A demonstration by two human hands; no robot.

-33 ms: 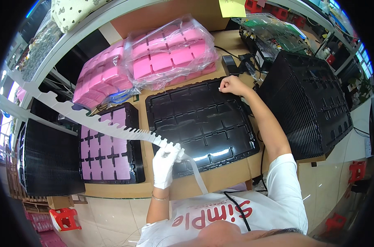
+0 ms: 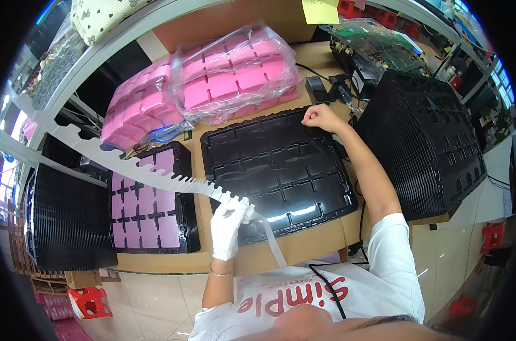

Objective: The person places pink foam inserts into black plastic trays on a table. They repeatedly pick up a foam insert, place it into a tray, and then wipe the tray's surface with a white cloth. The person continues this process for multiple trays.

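Note:
My left hand (image 2: 229, 224), in a white glove, grips a long white notched strip (image 2: 138, 167). The strip runs up and to the left over the bench, and its short tail hangs toward me. My bare right hand (image 2: 320, 116) is curled on the far right corner of an empty black compartment tray (image 2: 275, 170) lying in front of me. Left of that tray is a second black tray (image 2: 150, 210), its pockets filled with pink foam pads.
Two clear bags of pink foam pads (image 2: 235, 79) lie at the back of the wooden bench (image 2: 303, 247). Tall stacks of black trays stand at the right (image 2: 423, 136) and left (image 2: 64, 221). Green circuit boards (image 2: 377, 45) and a black adapter (image 2: 316, 90) sit behind.

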